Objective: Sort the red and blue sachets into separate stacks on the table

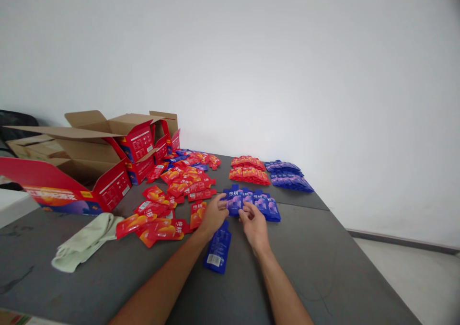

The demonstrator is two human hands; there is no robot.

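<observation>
Between my hands is a blue pouch point(234, 203) with white lettering, at the left end of an overlapping row of blue pouches point(264, 204). My left hand point(214, 214) pinches its left edge, thumb and fingertips closed. At its lower right edge my right hand point(254, 225) has thumb and fingertips closed on it too. A single blue pouch point(217, 249) lies below my left hand, its barcode side up. Just left of that hand, a red pouch point(197, 213) rests on the dark table point(298, 262).
Loose red pouches point(161, 229) spread across the left middle. Stacked rows of red pouches point(248, 170) and blue pouches point(290, 176) lie farther back. Open red cartons point(111, 193) stand at left, near a pale green cloth point(86, 241). A white wall point(287, 75) rises behind.
</observation>
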